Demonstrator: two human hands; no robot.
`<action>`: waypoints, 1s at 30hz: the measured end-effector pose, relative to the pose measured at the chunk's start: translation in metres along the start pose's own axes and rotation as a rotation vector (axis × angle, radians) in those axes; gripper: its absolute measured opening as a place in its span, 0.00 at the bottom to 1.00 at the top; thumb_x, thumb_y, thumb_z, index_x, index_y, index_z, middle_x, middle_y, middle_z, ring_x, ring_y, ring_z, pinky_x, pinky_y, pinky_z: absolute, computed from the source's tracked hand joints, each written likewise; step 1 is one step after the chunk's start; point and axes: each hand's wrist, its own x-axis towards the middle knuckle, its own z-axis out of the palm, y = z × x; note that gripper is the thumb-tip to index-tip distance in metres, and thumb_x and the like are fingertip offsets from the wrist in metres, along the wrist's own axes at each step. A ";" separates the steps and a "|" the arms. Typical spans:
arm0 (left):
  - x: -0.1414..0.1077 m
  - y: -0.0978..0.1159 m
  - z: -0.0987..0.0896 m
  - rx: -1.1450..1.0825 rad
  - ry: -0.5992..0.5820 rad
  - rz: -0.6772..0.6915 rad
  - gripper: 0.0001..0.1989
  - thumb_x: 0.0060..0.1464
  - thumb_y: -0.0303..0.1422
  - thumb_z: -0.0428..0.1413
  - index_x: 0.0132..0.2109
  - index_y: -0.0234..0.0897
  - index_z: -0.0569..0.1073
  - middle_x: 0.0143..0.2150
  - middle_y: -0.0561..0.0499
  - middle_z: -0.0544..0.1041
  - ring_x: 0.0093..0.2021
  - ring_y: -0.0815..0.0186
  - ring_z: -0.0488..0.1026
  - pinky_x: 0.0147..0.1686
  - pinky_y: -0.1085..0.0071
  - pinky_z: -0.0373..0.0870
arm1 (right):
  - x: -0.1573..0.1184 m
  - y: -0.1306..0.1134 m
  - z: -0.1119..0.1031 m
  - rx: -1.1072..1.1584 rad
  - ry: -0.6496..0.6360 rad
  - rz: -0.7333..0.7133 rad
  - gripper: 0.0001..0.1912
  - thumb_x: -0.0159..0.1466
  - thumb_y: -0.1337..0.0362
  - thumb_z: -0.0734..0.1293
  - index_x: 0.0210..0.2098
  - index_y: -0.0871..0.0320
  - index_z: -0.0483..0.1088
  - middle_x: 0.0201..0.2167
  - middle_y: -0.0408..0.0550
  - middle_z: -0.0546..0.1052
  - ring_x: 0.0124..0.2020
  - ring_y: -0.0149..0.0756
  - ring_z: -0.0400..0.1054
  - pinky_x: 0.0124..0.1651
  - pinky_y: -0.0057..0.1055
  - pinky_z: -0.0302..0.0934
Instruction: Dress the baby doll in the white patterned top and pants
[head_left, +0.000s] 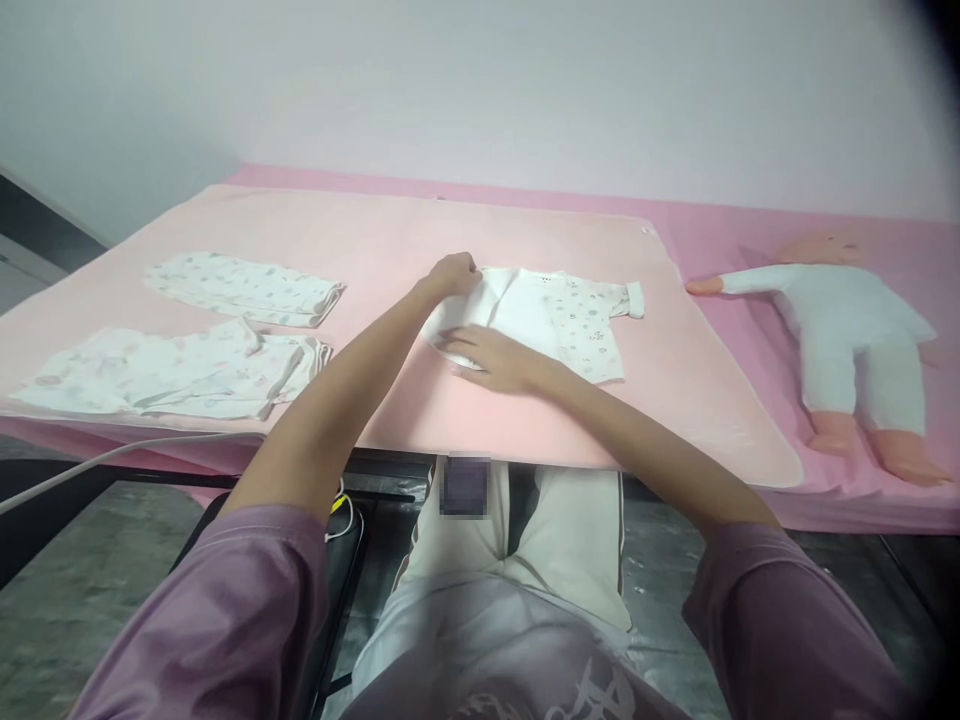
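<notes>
A small white patterned garment point(589, 320) lies on the pink padded table cover point(555, 430), its short sleeve pointing right. At the garment's upper left edge, my left hand point(455, 274) is closed with its fingers pinching the white cloth. My right hand point(491, 358) rests on the lower left part of the cloth, palm down with the fingers stretched toward the left. The garment's left part is turned over, showing its plain white side, and is partly covered by my hands.
Two folded patterned garments, an upper one point(244, 288) and a lower one point(157, 372), lie at the left. A doll in white clothes point(840, 320) lies at the right. A white cable point(127, 455) runs along the front left edge.
</notes>
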 end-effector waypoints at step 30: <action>-0.060 0.067 0.048 0.131 0.109 0.382 0.25 0.74 0.47 0.50 0.64 0.36 0.77 0.70 0.30 0.77 0.72 0.38 0.68 0.72 0.43 0.62 | -0.139 0.003 -0.041 -0.392 0.251 0.702 0.17 0.75 0.47 0.67 0.45 0.54 0.71 0.45 0.59 0.82 0.46 0.57 0.75 0.50 0.48 0.66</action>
